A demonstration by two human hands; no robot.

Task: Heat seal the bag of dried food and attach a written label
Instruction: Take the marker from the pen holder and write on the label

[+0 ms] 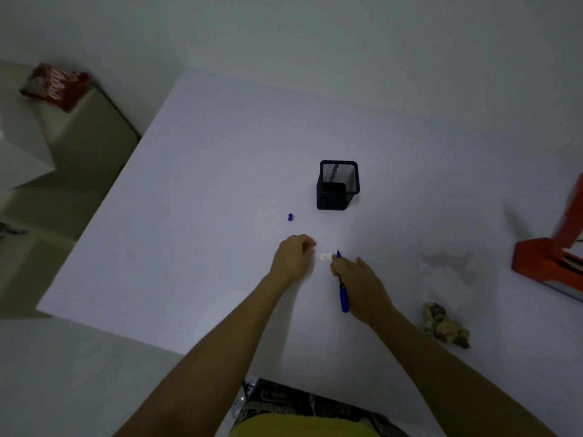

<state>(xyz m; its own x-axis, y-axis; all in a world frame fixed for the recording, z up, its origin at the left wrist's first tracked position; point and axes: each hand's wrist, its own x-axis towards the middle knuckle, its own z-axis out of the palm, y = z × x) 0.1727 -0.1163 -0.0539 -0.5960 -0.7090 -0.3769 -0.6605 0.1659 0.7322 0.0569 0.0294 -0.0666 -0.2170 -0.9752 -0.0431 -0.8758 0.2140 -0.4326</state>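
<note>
A small white label (325, 256) lies on the white table (189, 216) between my hands. My right hand (359, 282) grips a blue pen (343, 294), its tip touching the label's right end. My left hand (295, 255) rests as a loose fist just left of the label; I cannot tell whether it touches it. The pen's blue cap (290, 217) lies apart, farther back on the left. A clear bag (446, 279) with dried food (446, 326) in its lower end lies to the right. The orange heat sealer (549, 257) stands at the right edge.
A black mesh pen holder (337, 186) stands behind the label. The table's left edge runs diagonally, with floor beyond it. A red packet (56, 85) lies on a beige surface at far left.
</note>
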